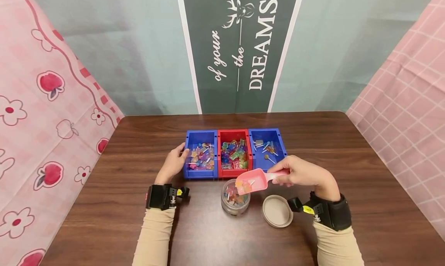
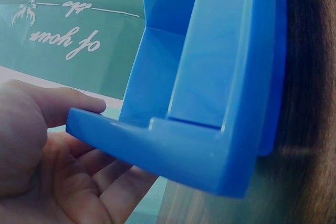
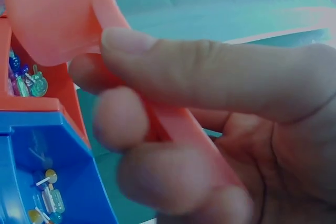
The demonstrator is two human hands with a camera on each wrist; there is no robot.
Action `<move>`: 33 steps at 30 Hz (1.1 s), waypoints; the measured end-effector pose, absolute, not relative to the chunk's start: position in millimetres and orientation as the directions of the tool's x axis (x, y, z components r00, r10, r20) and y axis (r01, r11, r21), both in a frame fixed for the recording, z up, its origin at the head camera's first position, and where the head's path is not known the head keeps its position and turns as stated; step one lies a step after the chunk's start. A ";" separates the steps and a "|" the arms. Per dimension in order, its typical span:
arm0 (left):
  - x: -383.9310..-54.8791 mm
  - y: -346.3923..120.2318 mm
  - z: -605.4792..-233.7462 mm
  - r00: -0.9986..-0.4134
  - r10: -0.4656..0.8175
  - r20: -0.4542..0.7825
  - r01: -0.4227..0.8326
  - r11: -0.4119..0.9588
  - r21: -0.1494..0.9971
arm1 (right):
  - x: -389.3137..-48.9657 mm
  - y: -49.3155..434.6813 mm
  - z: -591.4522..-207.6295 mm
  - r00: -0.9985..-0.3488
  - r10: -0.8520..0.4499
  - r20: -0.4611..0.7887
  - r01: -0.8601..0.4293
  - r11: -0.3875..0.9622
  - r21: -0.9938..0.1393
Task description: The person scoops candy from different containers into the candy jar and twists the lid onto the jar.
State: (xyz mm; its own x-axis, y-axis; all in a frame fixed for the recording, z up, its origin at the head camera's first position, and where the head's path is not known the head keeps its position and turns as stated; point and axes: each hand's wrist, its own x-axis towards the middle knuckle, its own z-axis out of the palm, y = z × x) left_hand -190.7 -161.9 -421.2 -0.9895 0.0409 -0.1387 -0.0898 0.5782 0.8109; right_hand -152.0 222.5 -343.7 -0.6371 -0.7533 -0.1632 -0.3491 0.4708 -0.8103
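My right hand (image 1: 302,172) grips the handle of a pink scoop (image 1: 260,181), thumb on top and fingers curled underneath. Orange and clear candy-like pieces lie in the scoop, tilted over a clear round jar (image 1: 233,209) that holds similar pieces. At the left, my left hand (image 1: 173,165) pinches the side wall of a blue bin (image 2: 173,150), its thumb at the rim and its fingers behind. Small lollipop and candy charms fill the lower part of this bin. A red bin (image 1: 235,174) of wrapped-candy charms joins it on the right.
Another blue bin (image 1: 261,165) with several lollipop charms stands at the right end of the row. A round beige lid (image 1: 277,211) lies right of the jar on the dark wooden table (image 1: 215,239). Printed cloths hang behind and at both sides.
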 end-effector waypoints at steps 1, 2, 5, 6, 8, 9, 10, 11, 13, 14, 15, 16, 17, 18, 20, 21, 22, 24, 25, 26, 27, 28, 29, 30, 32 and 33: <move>-190.8 -162.1 -420.4 -0.989 0.041 -0.139 -0.090 0.578 0.811 | -150.9 221.8 -341.4 -0.649 -0.744 -0.161 -0.349 0.478 -0.806; -191.0 -162.3 -419.8 -0.989 0.040 -0.144 -0.095 0.574 0.813 | -149.6 221.0 -339.2 -0.659 -0.735 -0.158 -0.352 0.487 -0.799; -190.8 -162.6 -419.1 -0.988 0.041 -0.150 -0.100 0.573 0.813 | -146.2 218.3 -334.8 -0.688 -0.714 -0.130 -0.392 0.516 -0.762; -190.6 -162.4 -419.3 -0.987 0.042 -0.152 -0.101 0.573 0.814 | -145.4 217.5 -333.9 -0.695 -0.710 -0.116 -0.410 0.524 -0.747; -190.6 -161.6 -419.5 -0.987 0.043 -0.153 -0.102 0.570 0.815 | -144.2 216.5 -332.4 -0.711 -0.697 -0.093 -0.439 0.544 -0.715; -190.7 -161.2 -419.5 -0.987 0.043 -0.153 -0.102 0.568 0.817 | -143.8 216.2 -331.7 -0.721 -0.688 -0.085 -0.448 0.555 -0.701; -190.8 -160.6 -419.5 -0.987 0.045 -0.152 -0.100 0.568 0.817 | -143.3 215.8 -330.9 -0.729 -0.680 -0.078 -0.453 0.565 -0.690; -191.0 -160.2 -419.5 -0.988 0.044 -0.149 -0.098 0.566 0.818 | -142.8 215.4 -330.3 -0.737 -0.672 -0.069 -0.457 0.571 -0.682; -191.1 -159.6 -419.2 -0.989 0.040 -0.142 -0.095 0.564 0.820 | -142.0 214.0 -329.3 -0.747 -0.663 -0.049 -0.466 0.576 -0.672; -190.9 -159.6 -419.3 -0.989 0.040 -0.141 -0.094 0.564 0.820 | -141.4 213.1 -328.9 -0.751 -0.659 -0.041 -0.470 0.577 -0.669; -190.8 -159.7 -419.5 -0.989 0.039 -0.141 -0.094 0.566 0.819 | -140.8 212.3 -328.8 -0.754 -0.656 -0.030 -0.476 0.577 -0.664; -190.5 -160.0 -419.6 -0.989 0.039 -0.141 -0.094 0.571 0.816 | -140.1 211.3 -328.7 -0.758 -0.651 -0.021 -0.478 0.578 -0.662; -190.3 -160.3 -419.7 -0.989 0.036 -0.142 -0.096 0.572 0.815 | -139.4 210.4 -328.9 -0.762 -0.648 -0.010 -0.482 0.578 -0.658; -190.1 -160.6 -420.0 -0.989 0.036 -0.144 -0.097 0.575 0.812 | -138.7 209.7 -329.0 -0.763 -0.646 0.001 -0.491 0.579 -0.652; -189.7 -161.3 -421.4 -0.988 0.037 -0.147 -0.099 0.578 0.810 | -137.3 208.7 -329.4 -0.770 -0.638 0.022 -0.502 0.584 -0.639; -189.5 -161.6 -422.0 -0.988 0.037 -0.147 -0.099 0.578 0.810 | -136.6 208.3 -329.3 -0.772 -0.634 0.036 -0.508 0.583 -0.633; -189.3 -162.0 -422.4 -0.988 0.038 -0.148 -0.099 0.577 0.810 | -135.8 207.8 -329.0 -0.775 -0.631 0.044 -0.511 0.583 -0.631; -189.3 -162.2 -423.9 -0.989 0.040 -0.145 -0.096 0.576 0.812 | -134.4 207.3 -328.6 -0.777 -0.627 0.062 -0.521 0.583 -0.624; -189.3 -162.2 -424.3 -0.989 0.041 -0.142 -0.093 0.576 0.812 | -133.8 206.9 -328.6 -0.780 -0.623 0.066 -0.519 0.585 -0.623; -189.3 -162.2 -424.6 -0.989 0.041 -0.140 -0.091 0.576 0.812 | -133.1 206.6 -328.1 -0.780 -0.621 0.071 -0.521 0.583 -0.623; -189.3 -162.2 -424.6 -0.990 0.042 -0.138 -0.089 0.575 0.813 | -132.3 206.0 -327.6 -0.783 -0.618 0.074 -0.520 0.584 -0.624; -189.6 -162.2 -424.5 -0.990 0.042 -0.135 -0.087 0.574 0.814 | -131.6 205.3 -327.2 -0.784 -0.616 0.079 -0.522 0.585 -0.620; -189.8 -162.3 -424.5 -0.990 0.043 -0.131 -0.083 0.575 0.814 | -130.9 204.7 -326.6 -0.785 -0.614 0.088 -0.527 0.585 -0.616; -190.1 -162.4 -424.0 -0.991 0.042 -0.131 -0.083 0.574 0.815 | -130.0 203.6 -325.8 -0.785 -0.612 0.097 -0.532 0.586 -0.611; -190.4 -162.9 -422.5 -0.990 0.041 -0.133 -0.086 0.569 0.818 | -127.9 201.8 -323.0 -0.782 -0.609 0.128 -0.553 0.586 -0.592; -190.7 -163.3 -421.7 -0.990 0.041 -0.133 -0.087 0.567 0.819 | -126.8 201.0 -321.6 -0.781 -0.607 0.146 -0.565 0.587 -0.580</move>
